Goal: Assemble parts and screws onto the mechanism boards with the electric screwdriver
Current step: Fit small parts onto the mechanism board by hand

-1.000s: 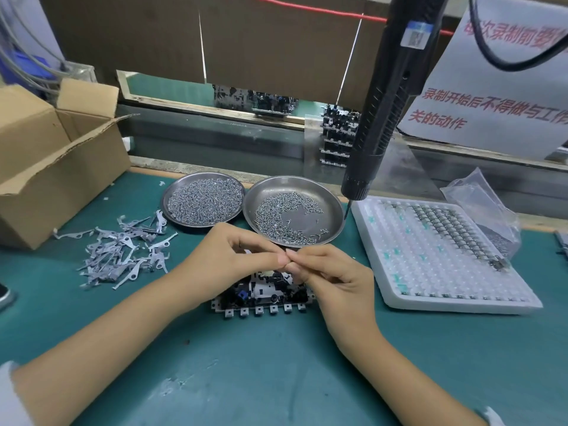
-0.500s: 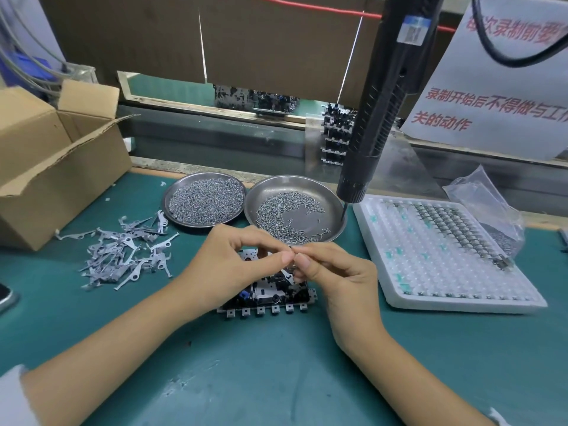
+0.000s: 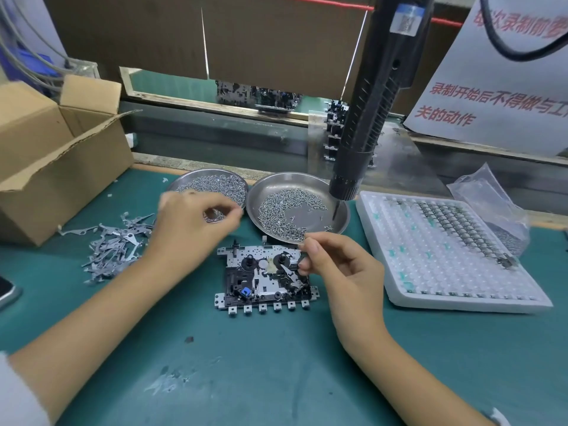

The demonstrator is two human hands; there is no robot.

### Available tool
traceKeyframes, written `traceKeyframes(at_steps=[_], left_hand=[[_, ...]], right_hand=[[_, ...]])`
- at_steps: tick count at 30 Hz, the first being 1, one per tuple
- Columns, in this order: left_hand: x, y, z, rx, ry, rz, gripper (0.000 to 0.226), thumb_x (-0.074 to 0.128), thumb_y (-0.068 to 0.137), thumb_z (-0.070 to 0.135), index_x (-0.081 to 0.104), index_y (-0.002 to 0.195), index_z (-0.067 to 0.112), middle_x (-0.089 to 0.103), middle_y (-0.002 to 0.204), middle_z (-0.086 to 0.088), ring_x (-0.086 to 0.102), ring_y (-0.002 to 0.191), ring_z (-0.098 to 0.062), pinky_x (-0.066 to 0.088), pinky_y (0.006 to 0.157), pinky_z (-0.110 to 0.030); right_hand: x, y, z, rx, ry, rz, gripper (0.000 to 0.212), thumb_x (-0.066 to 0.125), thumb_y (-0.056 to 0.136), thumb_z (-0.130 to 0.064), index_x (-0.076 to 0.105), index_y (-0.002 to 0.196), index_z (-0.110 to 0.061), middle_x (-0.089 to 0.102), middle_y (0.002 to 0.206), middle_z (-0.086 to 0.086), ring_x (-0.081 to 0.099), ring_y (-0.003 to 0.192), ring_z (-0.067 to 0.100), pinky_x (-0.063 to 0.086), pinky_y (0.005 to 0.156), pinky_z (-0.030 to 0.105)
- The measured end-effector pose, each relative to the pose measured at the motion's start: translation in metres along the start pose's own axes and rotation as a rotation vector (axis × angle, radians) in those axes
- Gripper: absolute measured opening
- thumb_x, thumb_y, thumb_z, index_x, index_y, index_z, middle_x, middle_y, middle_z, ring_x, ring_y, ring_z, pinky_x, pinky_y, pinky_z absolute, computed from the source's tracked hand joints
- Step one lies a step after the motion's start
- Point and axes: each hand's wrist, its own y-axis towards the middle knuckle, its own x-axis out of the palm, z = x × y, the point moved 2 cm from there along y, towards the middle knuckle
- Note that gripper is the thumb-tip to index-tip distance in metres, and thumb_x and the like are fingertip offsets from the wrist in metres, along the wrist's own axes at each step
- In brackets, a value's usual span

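Left hand (image 3: pixel 190 229) reaches over the screw dish (image 3: pixel 233 182), fingers blurred, grip unclear; right hand (image 3: pixel 335 265) pinches something small above the mechanism board (image 3: pixel 261 281), likely to seat it.

A factory workbench topped with a green mat (image 3: pixel 276 379), worn pale in patches near the front edge. An open cardboard box (image 3: pixel 55 158) stands at 9 o'clock. At 12 o'clock a brown board (image 3: pixel 276 41) hangs over a green conveyor channel (image 3: pixel 172 84). A white notice (image 3: pixel 498 75) printed in red characters leans at 2 o'clock, grey cables (image 3: pixel 27 53) at 10 o'clock
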Motion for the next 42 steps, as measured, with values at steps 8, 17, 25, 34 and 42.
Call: traceKeyframes(at_steps=[8, 17, 25, 34, 42], left_hand=[[-0.003, 0.01, -0.032, -0.095, 0.448, 0.015, 0.017, 0.059, 0.091, 0.027, 0.076, 0.096, 0.025, 0.07, 0.106, 0.0, 0.053, 0.099, -0.026, 0.021, 0.09, -0.036], [0.022, -0.035, 0.047, 0.539, -0.163, -0.12, 0.029, 0.069, 0.085, 0.02, 0.068, 0.111, 0.007, 0.068, 0.097, -0.002, 0.061, 0.086, -0.012, 0.05, 0.08, -0.029], [0.021, -0.036, 0.038, 0.644, -0.141, 0.084, 0.013, 0.073, 0.082, 0.012, 0.074, 0.092, 0.004, 0.071, 0.088, -0.004, 0.06, 0.071, -0.02, 0.047, 0.067, -0.036], [0.005, -0.033, 0.033, 0.338, -0.264, 0.175, 0.01, 0.065, 0.086, 0.019, 0.071, 0.086, 0.012, 0.067, 0.082, 0.002, 0.059, 0.074, -0.006, 0.046, 0.074, -0.017], [0.017, -0.04, 0.017, -0.04, -0.367, 0.1, 0.03, 0.043, 0.092, 0.04, 0.055, 0.071, 0.022, 0.055, 0.066, 0.0, 0.052, 0.065, -0.014, 0.045, 0.063, -0.039]], right_hand=[[0.0, 0.001, 0.001, 0.039, -0.053, -0.012, 0.01, 0.071, 0.08, -0.002, 0.074, 0.081, -0.012, 0.07, 0.068, -0.003, 0.063, 0.06, 0.009, 0.05, 0.06, 0.016], [-0.002, 0.007, -0.003, 0.103, -0.019, -0.119, 0.017, 0.067, 0.074, -0.023, 0.074, 0.083, -0.011, 0.073, 0.074, 0.001, 0.065, 0.066, 0.008, 0.051, 0.06, 0.018], [0.0, 0.007, -0.004, 0.163, 0.012, -0.216, 0.019, 0.068, 0.074, -0.024, 0.077, 0.084, -0.011, 0.069, 0.074, -0.001, 0.058, 0.066, 0.01, 0.05, 0.062, 0.022], [-0.007, 0.027, -0.011, -0.229, -0.569, -0.146, 0.009, 0.068, 0.087, -0.01, 0.076, 0.092, -0.013, 0.069, 0.084, -0.004, 0.061, 0.077, 0.006, 0.046, 0.071, 0.014], [0.013, 0.093, 0.012, 0.085, -1.283, -0.463, 0.03, 0.066, 0.088, -0.011, 0.065, 0.117, -0.008, 0.067, 0.109, 0.011, 0.062, 0.098, 0.022, 0.048, 0.091, 0.031]])
